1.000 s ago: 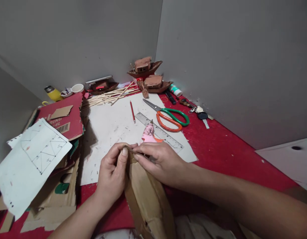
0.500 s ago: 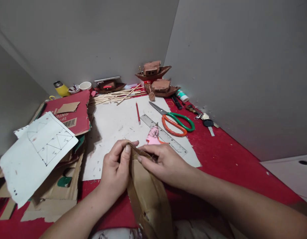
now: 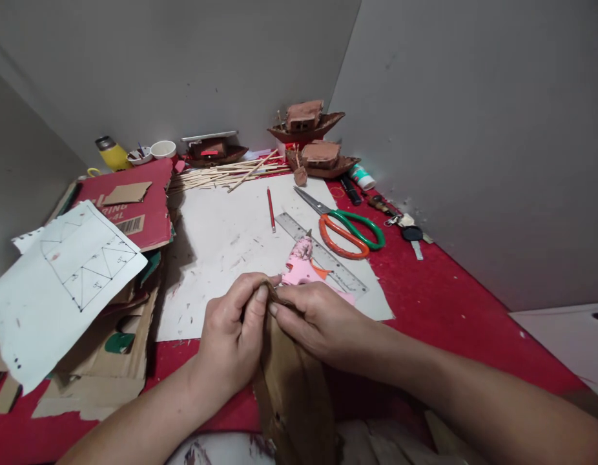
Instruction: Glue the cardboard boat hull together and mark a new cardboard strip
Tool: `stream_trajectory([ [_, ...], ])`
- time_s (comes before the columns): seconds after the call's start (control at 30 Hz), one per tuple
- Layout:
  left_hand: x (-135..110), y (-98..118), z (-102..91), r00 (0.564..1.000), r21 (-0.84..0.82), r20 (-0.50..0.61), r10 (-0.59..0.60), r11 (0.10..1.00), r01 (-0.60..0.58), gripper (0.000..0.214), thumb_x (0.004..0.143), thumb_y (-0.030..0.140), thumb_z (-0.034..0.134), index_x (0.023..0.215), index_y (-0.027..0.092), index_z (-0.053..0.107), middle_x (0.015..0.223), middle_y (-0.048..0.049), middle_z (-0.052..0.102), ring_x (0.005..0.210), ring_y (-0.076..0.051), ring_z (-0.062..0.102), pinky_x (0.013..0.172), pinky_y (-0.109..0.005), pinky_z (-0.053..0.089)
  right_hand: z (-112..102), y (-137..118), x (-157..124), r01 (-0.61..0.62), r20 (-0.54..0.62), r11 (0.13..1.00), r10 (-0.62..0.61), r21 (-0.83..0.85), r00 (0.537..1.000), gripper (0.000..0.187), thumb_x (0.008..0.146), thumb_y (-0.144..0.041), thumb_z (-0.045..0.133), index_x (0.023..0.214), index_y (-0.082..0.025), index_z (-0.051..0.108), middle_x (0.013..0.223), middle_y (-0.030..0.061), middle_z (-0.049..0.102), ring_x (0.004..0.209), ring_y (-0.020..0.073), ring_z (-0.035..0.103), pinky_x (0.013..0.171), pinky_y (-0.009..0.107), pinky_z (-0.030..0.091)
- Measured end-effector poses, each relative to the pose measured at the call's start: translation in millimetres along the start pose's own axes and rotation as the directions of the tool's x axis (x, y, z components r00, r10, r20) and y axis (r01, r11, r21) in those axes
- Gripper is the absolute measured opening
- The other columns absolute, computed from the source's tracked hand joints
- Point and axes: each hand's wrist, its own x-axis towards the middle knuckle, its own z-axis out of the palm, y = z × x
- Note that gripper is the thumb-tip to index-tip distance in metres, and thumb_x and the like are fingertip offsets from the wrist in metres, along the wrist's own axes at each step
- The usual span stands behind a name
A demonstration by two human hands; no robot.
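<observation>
A long brown cardboard piece [image 3: 296, 394], bent into a hollow, boat-like shape with a narrowed far end, runs from my lap up to my hands. My left hand [image 3: 236, 320] pinches its far tip between thumb and fingers. Close beside it, my right hand [image 3: 318, 316] grips the upper right edge, its thumb on the near side. Just beyond my hands a pink glue gun [image 3: 299, 261] lies across a clear ruler [image 3: 323, 252]. Scissors [image 3: 350, 229] with orange and green handles rest to the right, and a red pencil [image 3: 270, 210] lies farther off.
White paper [image 3: 216, 239] covers the middle of the red table [image 3: 415, 303]. At left are stacked cardboard [image 3: 115, 361] and a sketched sheet [image 3: 61, 284]. Along the back stand model boats [image 3: 323, 158], thin sticks [image 3: 221, 175], a cup [image 3: 163, 150] and a yellow bottle [image 3: 112, 154]. Keys [image 3: 412, 236] lie right.
My hands have drawn closer together at the cardboard's tip, pressing its edges nearer each other. The view has shifted slightly, and more of the glue gun shows.
</observation>
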Motion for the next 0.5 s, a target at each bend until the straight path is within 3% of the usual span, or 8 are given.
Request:
stream_trajectory([
  [0.23, -2.7, -5.6, 1.4, 0.993, 0.059, 0.036, 0.109, 0.992, -0.111, 0.021, 0.093, 0.008, 0.046, 0.107, 0.013, 0.06, 0.092, -0.0049, 0.069, 0.086, -0.01, 0.067, 0.076, -0.017, 0.05, 7.1, 6.4, 4.2, -0.045, -0.034, 0.999, 0.045, 0.018, 0.998, 0.024, 0.088, -0.022, 0.042, 0.065, -0.018, 0.046, 0.06, -0.0024, 0.049, 0.055, 0.0098, 0.042, 0.055, 0.023, 0.033],
  [0.37, -0.5, -3.6, 0.9, 1.0, 0.002, 0.017, 0.007, 1.0, -0.007, 0.019, 0.095, 0.014, 0.045, 0.105, 0.016, 0.062, 0.093, -0.0029, 0.069, 0.085, -0.009, 0.065, 0.076, -0.017, 0.048, -0.5, 1.9, 4.7, -0.048, -0.018, 0.996, 0.05, 0.076, 0.999, 0.023, 0.087, -0.019, 0.044, 0.066, -0.016, 0.054, 0.061, -0.0027, 0.054, 0.056, 0.0092, 0.046, 0.052, 0.02, 0.034],
  [0.5, 3.1, -2.4, -0.6, 0.992, -0.099, -0.023, -0.121, 0.988, 0.118, 0.018, 0.097, 0.022, 0.046, 0.099, 0.019, 0.063, 0.092, -0.001, 0.068, 0.085, -0.01, 0.063, 0.077, -0.019, 0.047, -8.9, -2.7, -0.9, -0.085, -0.116, 0.995, 0.091, 0.058, 0.989, 0.017, 0.084, -0.021, 0.055, 0.098, -0.018, 0.065, 0.07, -0.0027, 0.064, 0.06, 0.0106, 0.056, 0.054, 0.019, 0.04],
])
